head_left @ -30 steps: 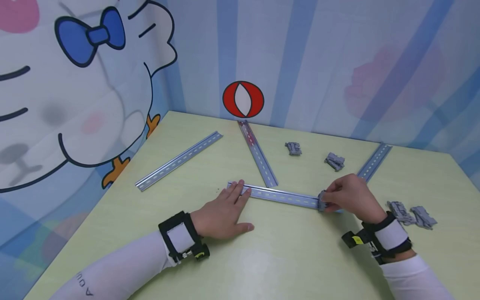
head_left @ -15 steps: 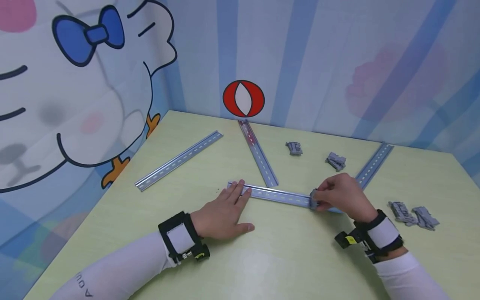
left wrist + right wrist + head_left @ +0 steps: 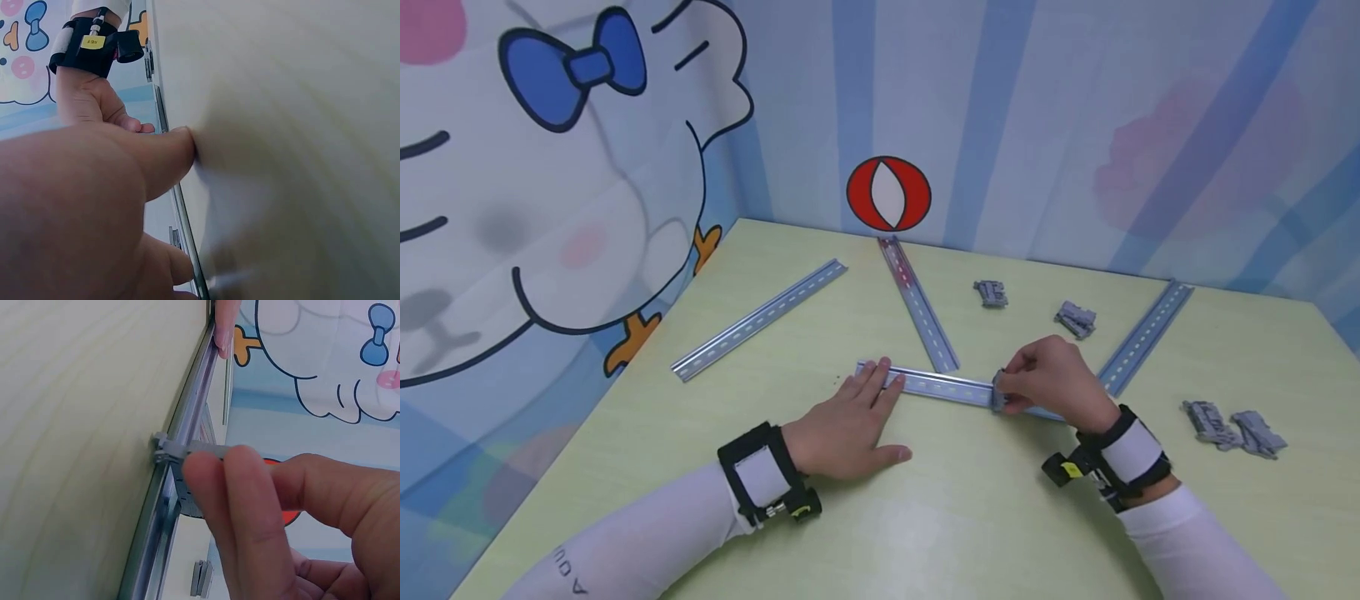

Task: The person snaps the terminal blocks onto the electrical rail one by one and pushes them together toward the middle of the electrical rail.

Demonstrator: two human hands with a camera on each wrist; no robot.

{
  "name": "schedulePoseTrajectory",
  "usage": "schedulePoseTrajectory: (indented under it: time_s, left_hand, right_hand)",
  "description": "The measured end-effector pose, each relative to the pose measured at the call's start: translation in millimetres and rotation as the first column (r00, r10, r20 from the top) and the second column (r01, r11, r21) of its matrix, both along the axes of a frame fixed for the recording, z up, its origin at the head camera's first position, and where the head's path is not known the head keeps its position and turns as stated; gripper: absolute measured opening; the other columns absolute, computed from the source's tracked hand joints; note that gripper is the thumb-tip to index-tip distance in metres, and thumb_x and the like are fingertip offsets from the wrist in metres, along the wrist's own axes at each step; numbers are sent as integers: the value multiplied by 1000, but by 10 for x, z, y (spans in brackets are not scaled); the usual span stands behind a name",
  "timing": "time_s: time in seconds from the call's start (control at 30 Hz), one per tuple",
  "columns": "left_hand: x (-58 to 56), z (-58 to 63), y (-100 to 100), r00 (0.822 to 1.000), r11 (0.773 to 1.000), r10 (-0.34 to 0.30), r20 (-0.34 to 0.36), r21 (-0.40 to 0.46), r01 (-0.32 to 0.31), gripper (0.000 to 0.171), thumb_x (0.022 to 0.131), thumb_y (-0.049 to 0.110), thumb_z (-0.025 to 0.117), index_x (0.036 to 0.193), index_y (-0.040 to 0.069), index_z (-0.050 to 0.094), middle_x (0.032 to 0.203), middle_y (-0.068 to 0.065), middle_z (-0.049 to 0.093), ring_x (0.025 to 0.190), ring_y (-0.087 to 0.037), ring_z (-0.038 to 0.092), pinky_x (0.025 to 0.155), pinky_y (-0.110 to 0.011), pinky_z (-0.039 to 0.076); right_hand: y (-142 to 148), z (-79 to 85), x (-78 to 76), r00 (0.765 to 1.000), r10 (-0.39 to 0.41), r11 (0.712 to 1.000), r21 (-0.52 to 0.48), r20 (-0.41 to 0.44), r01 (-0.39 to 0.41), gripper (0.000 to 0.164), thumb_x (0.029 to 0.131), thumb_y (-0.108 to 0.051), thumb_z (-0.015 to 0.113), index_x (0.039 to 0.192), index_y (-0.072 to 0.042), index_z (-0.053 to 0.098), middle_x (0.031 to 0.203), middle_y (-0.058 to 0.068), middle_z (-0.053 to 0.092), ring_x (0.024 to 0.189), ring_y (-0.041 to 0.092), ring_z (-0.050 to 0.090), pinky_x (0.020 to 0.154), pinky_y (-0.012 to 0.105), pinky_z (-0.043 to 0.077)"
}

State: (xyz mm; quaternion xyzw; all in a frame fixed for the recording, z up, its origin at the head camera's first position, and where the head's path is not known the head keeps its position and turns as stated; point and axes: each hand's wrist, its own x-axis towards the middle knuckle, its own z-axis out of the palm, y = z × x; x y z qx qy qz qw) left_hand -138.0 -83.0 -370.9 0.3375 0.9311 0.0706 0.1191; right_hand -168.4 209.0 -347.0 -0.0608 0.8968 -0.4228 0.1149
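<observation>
My left hand (image 3: 846, 421) lies flat with spread fingers resting on the left end of a grey-blue track strip (image 3: 946, 387) with white dashes like a road. Farther right, my right hand (image 3: 1056, 383) pinches a small grey plastic clip (image 3: 998, 390) between thumb and fingers. In the right wrist view this clip (image 3: 169, 450) sits across the strip (image 3: 140, 562), standing up from it. Under and beyond my right hand, a blue stretch of strip (image 3: 1045, 413) shows. In the left wrist view, the left thumb (image 3: 169, 156) touches the tabletop.
A track strip (image 3: 760, 321) lies back left, one with a red end (image 3: 919, 308) points to the back wall, and another (image 3: 1146, 337) lies right. Grey plastic pieces rest at the back (image 3: 992, 293), behind my right hand (image 3: 1076, 319), and right (image 3: 1212, 424).
My right hand has slid left along the strip with the grey clip, toward my left hand. The left hand stays in place on the strip's end.
</observation>
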Motion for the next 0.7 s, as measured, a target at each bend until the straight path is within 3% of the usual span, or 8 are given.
schedulePoseTrajectory:
  time_s: [0.5, 0.7]
  left_hand:
    - [-7, -20, -6, 1000, 1000, -6, 4, -9, 6, 88, 96, 61, 43, 156, 3, 13, 162, -21, 0, 149, -36, 0, 120, -47, 13]
    - [-16, -30, -13, 1000, 1000, -10, -7, -4, 10, 89, 96, 62, 42, 156, 3, 11, 162, -20, -1, 150, -35, 0, 120, -46, 12]
  right_hand:
    - [-232, -87, -71, 1000, 8, 998, -66, 6, -8, 12, 86, -9, 68, 85, 2, 71, 80, 11, 73, 65, 20, 72, 64, 30, 59]
    - [-263, -67, -53, 999, 14, 1000, -3, -32, -14, 12, 87, -12, 67, 86, -1, 73, 79, 8, 74, 65, 17, 72, 62, 27, 57]
